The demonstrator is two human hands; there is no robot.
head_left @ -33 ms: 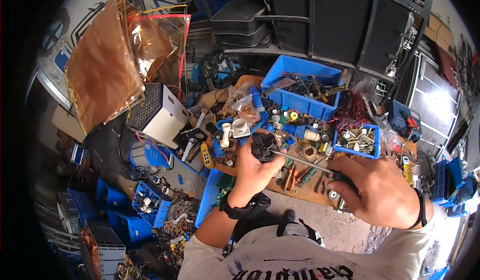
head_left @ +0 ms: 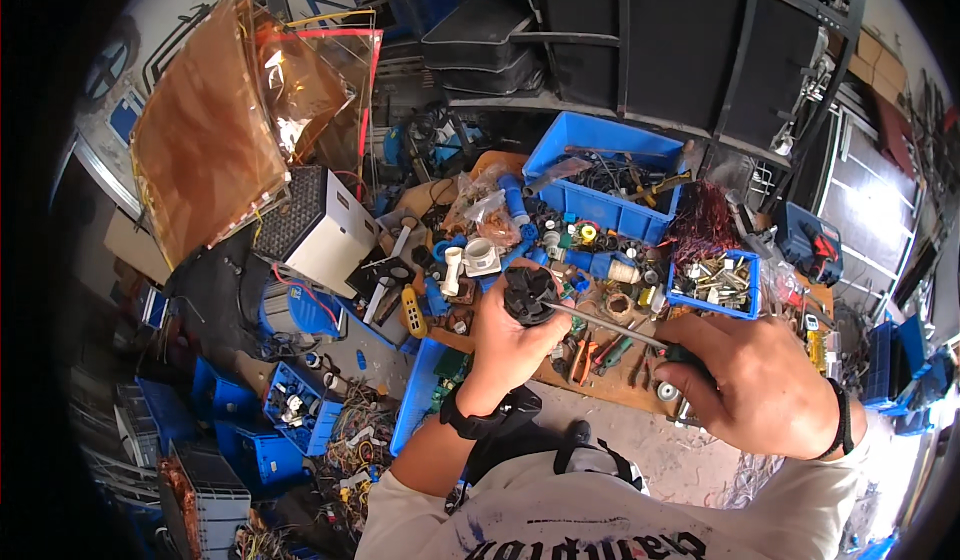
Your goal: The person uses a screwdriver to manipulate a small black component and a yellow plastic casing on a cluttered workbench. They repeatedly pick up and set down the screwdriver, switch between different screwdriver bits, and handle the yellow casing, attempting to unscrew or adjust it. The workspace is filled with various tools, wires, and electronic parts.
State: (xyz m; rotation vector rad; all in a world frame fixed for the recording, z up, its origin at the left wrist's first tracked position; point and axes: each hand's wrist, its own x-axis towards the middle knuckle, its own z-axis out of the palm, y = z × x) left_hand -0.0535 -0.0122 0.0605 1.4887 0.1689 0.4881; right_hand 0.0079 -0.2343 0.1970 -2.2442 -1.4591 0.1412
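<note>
My left hand grips a black, round plastic part with ribs on its top, held over the front of the cluttered wooden bench. In my right hand is a screwdriver with a dark handle; its long metal shaft points left, its tip at the black part. Below the shaft lie orange-handled pliers, a green-handled tool and more small hand tools. A small white round fitting lies just left of my right hand.
Behind are a large blue bin of tools and cables, a small blue tray of metal fittings, and white and blue pipe pieces. A white box, brown film sheets and several blue crates stand at the left.
</note>
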